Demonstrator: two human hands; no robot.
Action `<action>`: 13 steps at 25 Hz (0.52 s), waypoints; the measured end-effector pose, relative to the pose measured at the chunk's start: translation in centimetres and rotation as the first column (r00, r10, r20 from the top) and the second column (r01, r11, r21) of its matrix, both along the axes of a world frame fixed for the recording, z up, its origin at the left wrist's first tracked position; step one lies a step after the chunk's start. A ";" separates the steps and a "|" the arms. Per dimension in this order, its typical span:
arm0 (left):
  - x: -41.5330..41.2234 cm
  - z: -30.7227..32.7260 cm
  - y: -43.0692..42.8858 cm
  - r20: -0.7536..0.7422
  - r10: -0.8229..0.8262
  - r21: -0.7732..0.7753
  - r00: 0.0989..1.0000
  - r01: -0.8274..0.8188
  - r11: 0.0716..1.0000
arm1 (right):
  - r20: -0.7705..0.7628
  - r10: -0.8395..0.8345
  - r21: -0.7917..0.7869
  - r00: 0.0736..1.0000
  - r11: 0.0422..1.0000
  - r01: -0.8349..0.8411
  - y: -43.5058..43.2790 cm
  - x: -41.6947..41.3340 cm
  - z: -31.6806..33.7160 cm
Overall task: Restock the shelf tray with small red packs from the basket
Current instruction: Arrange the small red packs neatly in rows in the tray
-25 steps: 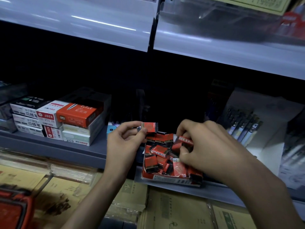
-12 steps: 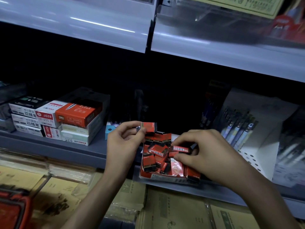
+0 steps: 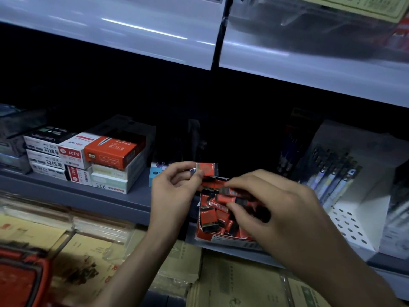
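the left hand [image 3: 174, 189] pinches one small red pack [image 3: 207, 169], flat, rectangular and glossy, its long axis lying left to right, just above the back corner of the red cardboard tray [image 3: 221, 238]. the right hand [image 3: 285, 209], fingers curled, pinches a second pack [image 3: 231, 195] over the tray's jumbled packs [image 3: 211, 218], too many to count.

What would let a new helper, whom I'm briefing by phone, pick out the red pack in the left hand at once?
On the grey shelf, between the stacked boxes and the white pen display, sits a red tray heaped with small packs. Above its back left corner the left hand pinches one red pack. It alone is held above the heap, flat face towards the camera.
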State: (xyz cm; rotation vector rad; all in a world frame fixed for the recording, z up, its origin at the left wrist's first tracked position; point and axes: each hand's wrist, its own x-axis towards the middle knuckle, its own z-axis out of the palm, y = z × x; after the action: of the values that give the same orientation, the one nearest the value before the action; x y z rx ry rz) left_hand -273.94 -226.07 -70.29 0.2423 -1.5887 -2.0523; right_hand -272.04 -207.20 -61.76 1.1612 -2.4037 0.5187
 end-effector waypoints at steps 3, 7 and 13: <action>0.2 0.1 -0.2 -0.004 -0.010 0.010 1.000 0.010 1.000 | 0.028 0.029 0.044 0.999 0.999 -0.031 0.6 0.6 -1.8; 0.2 0.0 -0.1 0.002 -0.007 -0.009 1.000 0.007 1.000 | 0.110 -0.012 0.039 0.994 0.999 0.008 1.7 0.6 -3.1; 0.2 0.0 0.2 0.016 0.014 -0.017 1.000 -0.014 1.000 | 0.141 -0.040 -0.038 0.989 0.998 0.046 1.7 1.3 -2.2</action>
State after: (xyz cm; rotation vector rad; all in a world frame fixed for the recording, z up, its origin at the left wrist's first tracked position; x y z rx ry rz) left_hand -273.69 -225.88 -70.28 0.2636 -1.6093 -2.0301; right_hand -270.76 -205.48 -63.96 1.0857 -2.5184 0.6526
